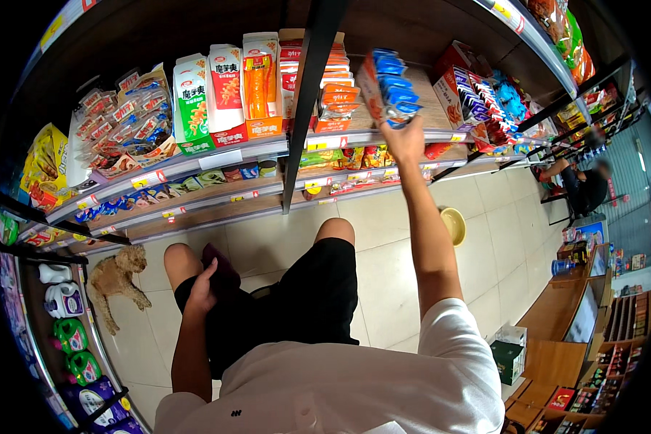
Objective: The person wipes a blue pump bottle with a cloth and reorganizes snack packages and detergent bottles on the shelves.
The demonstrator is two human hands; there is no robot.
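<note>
My right hand (405, 137) reaches up to the shelf and is closed on the near end of an open display box of blue snack packets (396, 83). The box stands tilted at the shelf's front edge; my fingertips are partly hidden. Left of it, beyond a black post, are a box of orange and white packets (338, 98) and an orange snack box (261, 87). Low by my left knee, my left hand (204, 286) is closed on a dark maroon cloth (220, 267).
A curly brown dog (117, 283) lies on the tiled floor at left, near detergent bottles (70, 335). A yellow bowl (453, 226) sits on the floor at right. Further right are a wooden counter (557, 318) and a seated person (589, 189). A black shelf post (301, 108) stands between shelf sections.
</note>
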